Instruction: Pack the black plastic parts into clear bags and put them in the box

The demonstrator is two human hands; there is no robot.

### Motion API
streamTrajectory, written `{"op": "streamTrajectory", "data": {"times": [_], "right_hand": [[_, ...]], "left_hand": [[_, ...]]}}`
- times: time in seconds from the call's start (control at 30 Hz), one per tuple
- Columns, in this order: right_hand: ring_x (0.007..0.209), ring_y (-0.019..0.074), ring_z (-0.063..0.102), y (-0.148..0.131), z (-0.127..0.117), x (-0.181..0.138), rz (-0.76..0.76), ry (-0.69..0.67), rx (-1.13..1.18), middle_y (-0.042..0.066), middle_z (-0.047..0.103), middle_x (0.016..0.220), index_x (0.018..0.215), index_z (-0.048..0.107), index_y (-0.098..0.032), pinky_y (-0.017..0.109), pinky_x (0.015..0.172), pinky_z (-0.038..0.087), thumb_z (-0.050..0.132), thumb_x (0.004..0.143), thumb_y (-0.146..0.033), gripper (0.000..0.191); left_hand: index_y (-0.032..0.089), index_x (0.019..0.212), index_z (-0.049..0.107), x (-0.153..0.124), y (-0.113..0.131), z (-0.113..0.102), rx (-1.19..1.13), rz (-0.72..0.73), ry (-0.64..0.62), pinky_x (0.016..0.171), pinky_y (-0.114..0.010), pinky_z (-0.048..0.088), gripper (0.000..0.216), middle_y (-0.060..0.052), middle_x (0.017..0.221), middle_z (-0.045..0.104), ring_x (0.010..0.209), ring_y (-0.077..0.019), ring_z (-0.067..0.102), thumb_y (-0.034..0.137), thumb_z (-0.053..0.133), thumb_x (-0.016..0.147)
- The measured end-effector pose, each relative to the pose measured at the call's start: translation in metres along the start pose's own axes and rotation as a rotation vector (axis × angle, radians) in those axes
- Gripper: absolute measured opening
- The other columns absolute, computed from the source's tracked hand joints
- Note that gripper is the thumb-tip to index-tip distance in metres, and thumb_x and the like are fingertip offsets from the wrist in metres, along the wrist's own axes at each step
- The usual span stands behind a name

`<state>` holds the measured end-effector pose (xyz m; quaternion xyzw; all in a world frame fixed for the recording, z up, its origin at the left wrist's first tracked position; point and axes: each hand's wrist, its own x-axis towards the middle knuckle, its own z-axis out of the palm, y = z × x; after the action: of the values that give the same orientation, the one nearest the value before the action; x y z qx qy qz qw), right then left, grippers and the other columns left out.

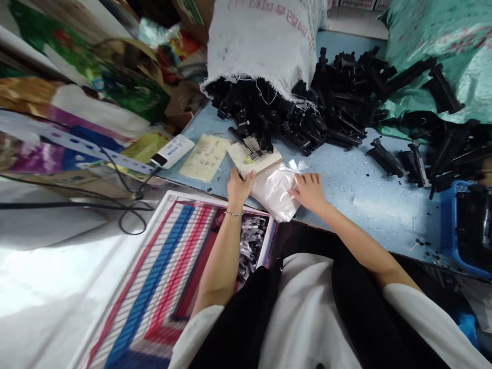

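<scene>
A stack of clear plastic bags point(274, 190) lies at the near edge of the blue table point(357, 195). My left hand point(239, 187) grips the stack's left edge, thumb on top. My right hand point(310, 191) rests on the stack's right side, fingers spread flat over it. Just behind the bags lies a small notebook point(257, 159) with a black plastic part on it. A heap of black plastic parts point(307, 110) spills from a white woven sack point(265, 43) behind that.
A striped woven bag point(169, 277) stands open at my lower left with small packed pieces inside. A notepad point(205, 157) and white remote-like device point(172, 151) lie left. A blue basket point(467, 230) of black parts sits right, a green sack point(442, 46) behind. Cables point(126, 205) trail left.
</scene>
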<state>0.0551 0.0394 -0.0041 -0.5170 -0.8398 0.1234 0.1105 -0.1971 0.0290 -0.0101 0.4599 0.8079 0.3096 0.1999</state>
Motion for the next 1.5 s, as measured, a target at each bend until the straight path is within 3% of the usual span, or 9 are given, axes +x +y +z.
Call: {"op": "streamTrajectory", "data": {"times": [0.17, 0.4, 0.73, 1.0, 1.07, 1.17, 1.33, 1.4, 1.5], "right_hand": [[0.124, 0.0373, 0.047, 0.017, 0.008, -0.025, 0.046, 0.005, 0.121, 0.019, 0.052, 0.136, 0.146, 0.047, -0.019, 0.054, 0.107, 0.034, 0.055, 0.095, -0.046, 0.058], [0.132, 0.0345, 0.042, 0.045, 0.006, -0.008, -0.014, -0.036, 0.240, 0.018, 0.049, 0.141, 0.144, 0.049, -0.017, 0.051, 0.114, 0.032, 0.059, 0.093, -0.044, 0.059], [0.130, 0.0311, 0.045, 0.079, 0.004, -0.058, -0.043, 0.185, 0.302, 0.018, 0.051, 0.138, 0.138, 0.052, -0.021, 0.051, 0.112, 0.040, 0.050, 0.097, -0.043, 0.047], [0.139, 0.0395, 0.033, 0.215, -0.092, -0.050, 0.654, 0.460, -0.170, 0.027, 0.050, 0.142, 0.131, 0.055, -0.008, 0.062, 0.111, 0.024, 0.054, 0.091, -0.024, 0.043], [0.131, 0.0385, 0.042, 0.226, -0.105, -0.055, 0.730, 0.400, -0.004, 0.028, 0.061, 0.126, 0.116, 0.061, -0.007, 0.058, 0.106, 0.030, 0.054, 0.090, -0.026, 0.033], [0.104, 0.0317, 0.060, 0.203, -0.098, -0.070, 0.755, 0.341, 0.494, 0.019, 0.070, 0.100, 0.099, 0.064, -0.013, 0.046, 0.089, 0.045, 0.049, 0.094, -0.045, 0.036], [0.076, 0.0224, 0.065, 0.119, -0.062, -0.114, 0.589, 0.102, 1.284, 0.006, 0.069, 0.076, 0.096, 0.066, -0.018, 0.035, 0.071, 0.050, 0.049, 0.088, -0.068, 0.053], [0.077, 0.0220, 0.064, 0.101, -0.062, -0.130, 0.536, 0.092, 1.275, 0.005, 0.067, 0.075, 0.088, 0.067, -0.019, 0.036, 0.075, 0.050, 0.048, 0.089, -0.070, 0.054], [0.087, 0.0218, 0.060, 0.099, -0.081, -0.137, 0.476, 0.378, 0.911, 0.006, 0.066, 0.086, 0.087, 0.064, -0.022, 0.039, 0.085, 0.047, 0.036, 0.096, -0.067, 0.053]], "left_hand": [[0.014, 0.132, 0.055, -0.016, 0.005, 0.006, 0.035, -0.046, -0.009, 0.097, -0.043, 0.051, 0.054, -0.017, 0.122, 0.070, 0.118, -0.0361, 0.065, 0.047, 0.058, 0.089], [0.015, 0.140, 0.048, -0.025, -0.001, 0.020, 0.035, -0.032, 0.027, 0.102, -0.042, 0.049, 0.059, -0.018, 0.130, 0.067, 0.124, -0.0333, 0.062, 0.048, 0.053, 0.092], [-0.002, 0.146, 0.039, -0.027, -0.009, 0.035, 0.079, 0.014, 0.077, 0.109, -0.056, 0.043, 0.072, -0.034, 0.142, 0.052, 0.130, -0.0429, 0.055, 0.047, 0.049, 0.094], [0.006, 0.148, 0.040, -0.061, 0.030, 0.023, 0.094, 0.411, 0.273, 0.119, -0.063, 0.021, 0.072, -0.028, 0.147, 0.044, 0.143, -0.0407, 0.035, 0.047, 0.057, 0.090], [0.011, 0.145, 0.045, -0.079, 0.052, 0.037, -0.032, 0.505, 0.191, 0.120, -0.060, 0.023, 0.065, -0.024, 0.143, 0.048, 0.141, -0.0369, 0.038, 0.045, 0.056, 0.092], [0.019, 0.141, 0.050, -0.106, 0.095, 0.072, -0.324, 0.527, -0.134, 0.117, -0.053, 0.034, 0.056, -0.018, 0.141, 0.051, 0.135, -0.0307, 0.047, 0.046, 0.056, 0.093], [0.021, 0.132, 0.053, -0.135, 0.163, 0.119, -1.004, 0.184, -0.812, 0.091, -0.039, 0.055, 0.065, -0.012, 0.122, 0.064, 0.109, -0.0239, 0.064, 0.063, 0.064, 0.083], [0.019, 0.119, 0.059, -0.142, 0.178, 0.120, -1.127, 0.036, -0.903, 0.078, -0.032, 0.056, 0.057, -0.006, 0.100, 0.067, 0.089, -0.0191, 0.066, 0.059, 0.070, 0.080], [0.017, 0.097, 0.060, -0.153, 0.187, 0.112, -1.107, -0.060, -0.908, 0.064, -0.024, 0.050, 0.042, 0.002, 0.076, 0.061, 0.066, -0.0109, 0.059, 0.047, 0.080, 0.074]]}}
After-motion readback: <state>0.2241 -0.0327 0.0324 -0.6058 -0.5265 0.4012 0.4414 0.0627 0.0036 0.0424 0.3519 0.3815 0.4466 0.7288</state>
